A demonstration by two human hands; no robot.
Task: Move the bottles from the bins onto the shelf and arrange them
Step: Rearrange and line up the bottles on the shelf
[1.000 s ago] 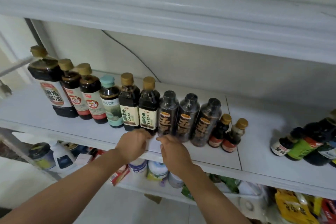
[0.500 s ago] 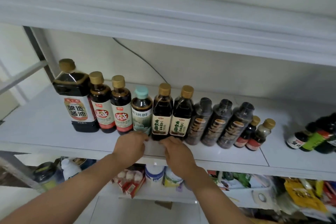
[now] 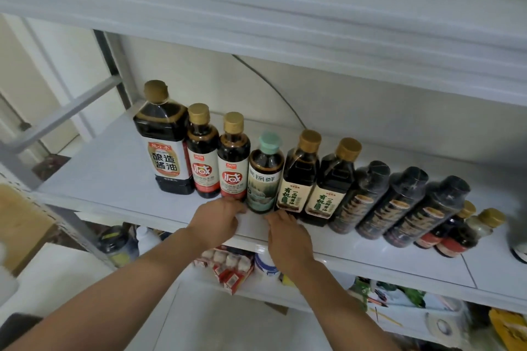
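A row of dark sauce bottles stands on the white shelf (image 3: 99, 179). From the left: a large gold-capped bottle (image 3: 168, 151), two red-labelled bottles (image 3: 203, 168), a green-capped bottle (image 3: 265, 177), two cream-labelled bottles (image 3: 299, 179), three black-wrapped bottles (image 3: 396, 205) and two small bottles (image 3: 453, 234). My left hand (image 3: 216, 221) and my right hand (image 3: 288, 234) rest on the shelf's front edge, either side of the green-capped bottle's base. Their fingertips touch or nearly touch it, and neither hand wraps around it.
An upper shelf board (image 3: 256, 23) hangs low over the bottle tops. A grey metal upright (image 3: 114, 71) and a diagonal brace bound the left end. A cable (image 3: 271, 85) runs down the back wall. Packets (image 3: 228, 268) and tubs crowd the lower shelf.
Both hands have slid left along the row, from the black-wrapped and cream-labelled bottles to the green-capped one. The view has followed them to the left and come closer.
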